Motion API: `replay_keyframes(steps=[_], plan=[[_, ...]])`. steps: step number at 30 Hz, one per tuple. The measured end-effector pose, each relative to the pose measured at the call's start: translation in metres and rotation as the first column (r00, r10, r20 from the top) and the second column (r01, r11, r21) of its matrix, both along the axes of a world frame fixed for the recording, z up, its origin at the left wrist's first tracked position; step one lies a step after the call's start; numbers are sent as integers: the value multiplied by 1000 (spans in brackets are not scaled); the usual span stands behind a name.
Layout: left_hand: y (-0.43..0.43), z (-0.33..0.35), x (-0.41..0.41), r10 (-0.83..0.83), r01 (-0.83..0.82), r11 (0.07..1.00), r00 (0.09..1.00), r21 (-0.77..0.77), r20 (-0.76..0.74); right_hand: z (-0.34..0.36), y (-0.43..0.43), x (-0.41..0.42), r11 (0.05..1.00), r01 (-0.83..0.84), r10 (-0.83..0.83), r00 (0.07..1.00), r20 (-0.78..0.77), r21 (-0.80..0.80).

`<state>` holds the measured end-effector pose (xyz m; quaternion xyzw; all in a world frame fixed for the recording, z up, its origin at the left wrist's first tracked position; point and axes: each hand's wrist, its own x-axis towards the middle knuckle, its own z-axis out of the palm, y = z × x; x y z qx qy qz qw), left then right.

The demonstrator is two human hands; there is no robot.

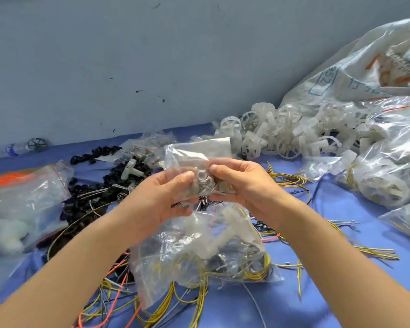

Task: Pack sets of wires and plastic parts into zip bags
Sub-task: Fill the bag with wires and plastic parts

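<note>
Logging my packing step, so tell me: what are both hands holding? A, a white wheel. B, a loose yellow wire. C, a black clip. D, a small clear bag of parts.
D: the left hand and right hand both pinch the small bag, with little parts visible inside it.

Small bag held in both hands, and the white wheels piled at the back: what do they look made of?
Small bag: thin clear plastic film, glossy; it crinkles, glints, and its contents show through. White wheels: likely moulded plastic, translucent milky white with a dull sheen; light passes through their thin spokes and rims.
</note>
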<state>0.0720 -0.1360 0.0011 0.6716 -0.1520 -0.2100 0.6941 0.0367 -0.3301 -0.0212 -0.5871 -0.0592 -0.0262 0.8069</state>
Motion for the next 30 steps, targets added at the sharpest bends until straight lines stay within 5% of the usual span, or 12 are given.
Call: replay_keyframes(steps=[5,10,13,22,26,30], plan=[[35,-11,-16,74,-69,996,993,-60,87,1,37,-20,989,-137,139,990,37,-48],[56,-10,-29,-125,128,992,982,-18,141,5,58,-31,982,-143,150,987,50,-123],[60,-10,-33,-32,45,996,984,-71,177,7,66,-31,984,-141,144,989,29,-105],[61,-8,-39,150,-140,988,829,-60,539,5,66,-35,950,-254,277,955,-110,182],[62,-7,-36,214,-172,975,900,-142,380,6,65,-42,929,-369,366,928,77,33],[55,-8,-36,222,-202,964,969,-172,106,0,74,-43,960,-43,97,978,185,-276]])
